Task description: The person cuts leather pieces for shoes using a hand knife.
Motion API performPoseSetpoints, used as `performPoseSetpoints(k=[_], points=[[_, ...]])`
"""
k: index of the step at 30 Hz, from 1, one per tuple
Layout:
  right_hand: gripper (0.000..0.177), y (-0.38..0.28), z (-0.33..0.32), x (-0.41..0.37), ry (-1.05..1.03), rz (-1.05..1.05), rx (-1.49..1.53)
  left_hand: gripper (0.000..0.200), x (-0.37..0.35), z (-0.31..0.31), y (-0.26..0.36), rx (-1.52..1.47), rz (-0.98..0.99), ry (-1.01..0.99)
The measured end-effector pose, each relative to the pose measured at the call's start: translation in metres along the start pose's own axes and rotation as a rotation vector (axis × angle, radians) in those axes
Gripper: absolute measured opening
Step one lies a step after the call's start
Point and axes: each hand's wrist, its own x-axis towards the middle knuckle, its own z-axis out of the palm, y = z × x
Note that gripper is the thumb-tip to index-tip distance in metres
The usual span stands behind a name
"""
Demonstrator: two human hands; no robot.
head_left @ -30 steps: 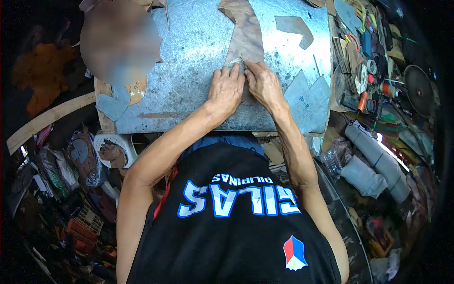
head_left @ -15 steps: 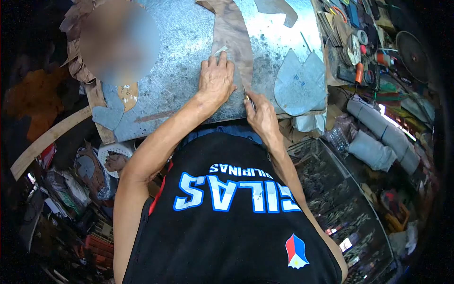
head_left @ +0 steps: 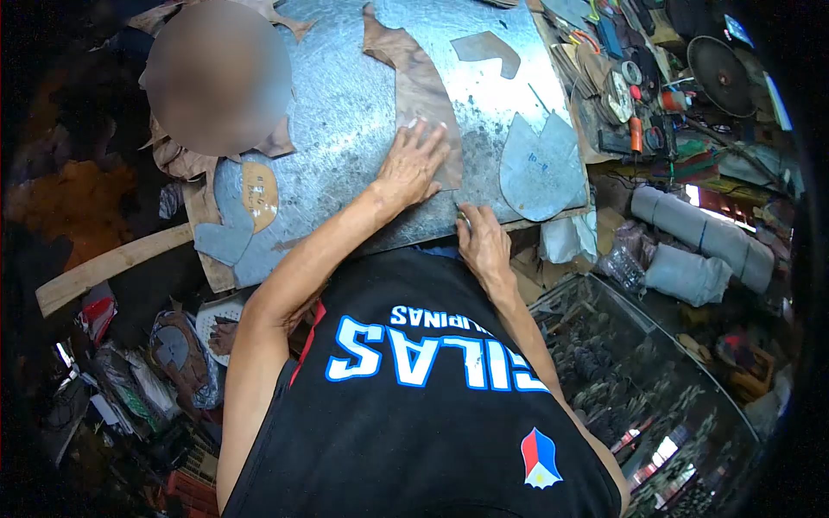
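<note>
My left hand (head_left: 411, 166) lies with fingers spread on a long, curved strip of brown leather (head_left: 421, 91), pressing it to the metal-topped table. The strip's straight near end reaches past my fingers. Closer to the table's front edge, my right hand (head_left: 486, 246) is closed around a small knife (head_left: 464, 217), mostly hidden by my fingers. Its tip is just short of the leather's near end, apart from it. A grey heart-shaped pattern piece (head_left: 540, 168) with handwriting rests right of my hands, and a smaller angled piece (head_left: 488, 53) lies farther back.
The metal table top (head_left: 337, 104) carries a tan pattern piece (head_left: 259, 197) and a grey one (head_left: 226, 242) at left. Brown leather scraps lie at the far left, partly behind a blurred round patch. Tools and tape crowd the right side near an orange-handled tool (head_left: 636, 134).
My right hand has drawn the knife back toward me, off the leather. My left hand has shifted right on the strip, its fingers spreading. The whole view has also shifted slightly.
</note>
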Motion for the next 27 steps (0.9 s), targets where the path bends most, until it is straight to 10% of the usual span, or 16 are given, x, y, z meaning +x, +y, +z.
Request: performPoseSetpoints(k=[9, 21, 27], points=[[0.028, 0.002, 0.007, 0.016, 0.026, -0.152, -0.126, 0.067, -0.076, 0.006, -0.02, -0.158, -0.027, 0.035], [0.034, -0.008, -0.004, 0.028, 0.155, -0.028, 0.369, 0.029, -0.034, -0.007, -0.008, -0.478, -0.168, 0.598], [0.053, -0.015, -0.011, 0.054, 0.148, 0.0, 0.588, 0.021, -0.018, -0.019, 0.012, -0.591, -0.306, 0.455]])
